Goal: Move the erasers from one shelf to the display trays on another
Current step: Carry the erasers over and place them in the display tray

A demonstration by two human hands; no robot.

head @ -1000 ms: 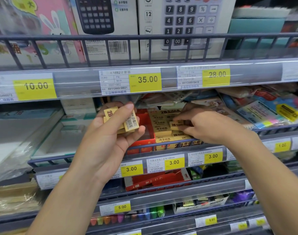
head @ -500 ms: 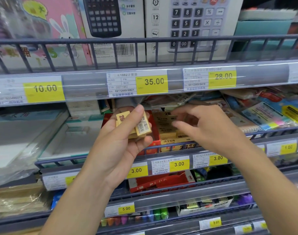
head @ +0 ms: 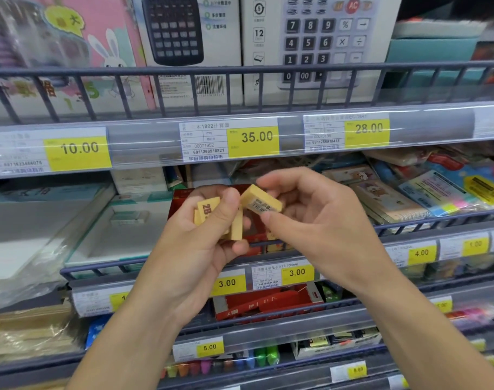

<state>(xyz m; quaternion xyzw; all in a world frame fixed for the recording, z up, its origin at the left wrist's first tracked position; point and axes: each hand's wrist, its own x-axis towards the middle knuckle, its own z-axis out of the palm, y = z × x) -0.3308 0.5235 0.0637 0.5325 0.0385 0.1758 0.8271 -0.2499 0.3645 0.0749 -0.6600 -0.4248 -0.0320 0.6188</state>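
Observation:
My left hand point(head: 200, 249) grips a small bunch of yellow 2B erasers point(head: 209, 211) in front of the middle shelf. My right hand point(head: 316, 220) pinches one more yellow eraser point(head: 261, 202), barcode side up, right beside the bunch and touching my left thumb. Behind both hands stands a red display tray point(head: 181, 198) on the shelf; my hands hide most of it and whatever it holds. Another red tray point(head: 268, 302) sits on the shelf below.
A wire rail point(head: 437, 223) runs along the front of the eraser shelf. Calculator boxes point(head: 310, 46) stand on the shelf above. Sticky-note packs point(head: 448, 190) lie to the right, flat boxes point(head: 122, 220) to the left. Price tags line each shelf edge.
My right hand lifted out of the tray with one eraser and brought it left to the bunch in my left hand. The view has shifted closer.

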